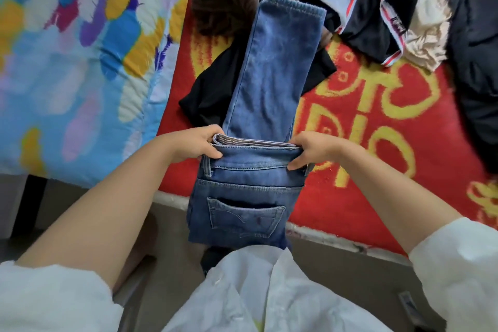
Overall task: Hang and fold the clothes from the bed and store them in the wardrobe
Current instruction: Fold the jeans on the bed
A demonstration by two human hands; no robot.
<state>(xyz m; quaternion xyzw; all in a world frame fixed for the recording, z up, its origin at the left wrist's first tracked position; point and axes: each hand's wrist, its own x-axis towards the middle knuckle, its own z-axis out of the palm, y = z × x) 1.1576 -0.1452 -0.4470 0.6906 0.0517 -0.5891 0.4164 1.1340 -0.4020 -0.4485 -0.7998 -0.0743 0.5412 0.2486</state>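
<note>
While jeans lie flat, both hands' fingers pinch waistband

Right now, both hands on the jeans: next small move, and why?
Probably carry the waistband forward onto the legs for a fold. The left hand and right hand pinch the two ends of the jeans waistband; the legs already lie doubled and straight over the red blanket.

Left grip: fingers curled over the top, thumb below, pinching a folded edge at its left end.
Right grip: fingers curled, pinching the same edge at its right end.
Arms: both bare forearms reach forward, white sleeves pushed up, hands level.
</note>
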